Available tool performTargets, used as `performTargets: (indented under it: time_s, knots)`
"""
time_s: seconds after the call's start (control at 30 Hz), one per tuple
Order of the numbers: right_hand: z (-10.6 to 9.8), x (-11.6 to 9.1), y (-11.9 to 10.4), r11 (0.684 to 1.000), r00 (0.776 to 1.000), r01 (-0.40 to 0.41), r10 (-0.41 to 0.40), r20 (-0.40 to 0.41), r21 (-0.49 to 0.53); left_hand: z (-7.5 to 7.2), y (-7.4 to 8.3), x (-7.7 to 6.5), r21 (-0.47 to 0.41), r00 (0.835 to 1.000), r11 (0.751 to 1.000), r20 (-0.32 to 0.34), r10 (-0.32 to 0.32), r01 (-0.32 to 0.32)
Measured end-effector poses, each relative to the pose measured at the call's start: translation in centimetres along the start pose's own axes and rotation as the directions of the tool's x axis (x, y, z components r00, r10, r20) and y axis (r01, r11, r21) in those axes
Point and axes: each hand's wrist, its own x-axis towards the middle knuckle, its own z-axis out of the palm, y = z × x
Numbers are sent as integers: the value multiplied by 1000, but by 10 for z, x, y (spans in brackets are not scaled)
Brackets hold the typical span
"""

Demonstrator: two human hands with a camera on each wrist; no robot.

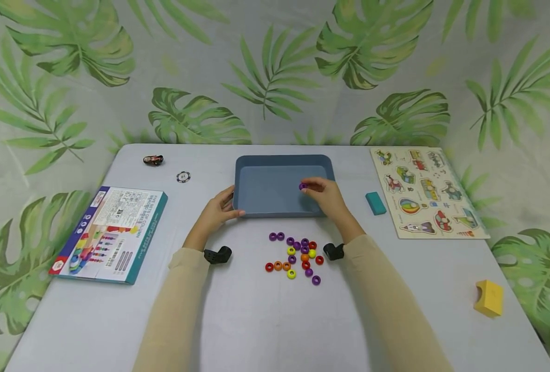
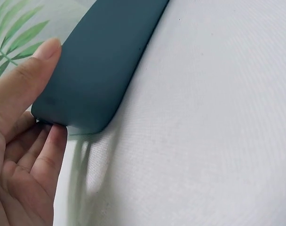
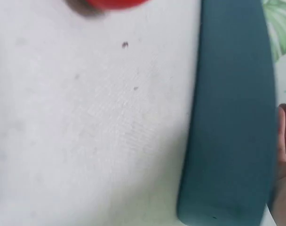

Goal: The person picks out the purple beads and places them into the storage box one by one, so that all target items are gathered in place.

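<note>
A grey-blue tray point(image 1: 270, 188) lies near the far edge of the table. My left hand point(image 1: 215, 211) grips its near left corner; in the left wrist view the thumb point(image 2: 48, 51) is at the tray's outer wall point(image 2: 100, 61) and the fingers curl at its underside. Over the right part of the tray, my right hand point(image 1: 331, 200) pinches a purple bead point(image 1: 302, 186) between thumb and fingertips. The right wrist view shows mostly the tray's near wall point(image 3: 232, 113), which hides much of that hand. Loose purple, red, orange and yellow beads point(image 1: 292, 259) lie in front of the tray.
To the left are a boxed toy set point(image 1: 112, 232), a poker chip point(image 1: 183, 176) and a small dark patterned item point(image 1: 153, 160). On the right lie a teal block point(image 1: 375, 203), a picture puzzle board point(image 1: 428, 194) and a yellow block point(image 1: 489, 298) with a curved notch.
</note>
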Motion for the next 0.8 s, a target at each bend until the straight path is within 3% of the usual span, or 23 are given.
performTargets:
  time_s: [0.2, 0.43, 0.67, 0.8]
  knots:
    - [3, 25, 32, 991, 994, -97, 101, 45, -89, -1, -16, 6, 28, 1000, 1000, -9, -2, 3]
    - [9, 34, 42, 966, 981, -174, 187, 54, -192, -2, -20, 5, 17, 999, 1000, -25, -22, 23]
    - [6, 34, 37, 955, 980, -173, 192, 60, -241, 0, -3, 0, -3, 1000, 1000, -5, -13, 13]
    - [4, 28, 26, 980, 988, -102, 121, 99, -173, 1, -1, -1, -25, 1000, 1000, -1, -4, 4]
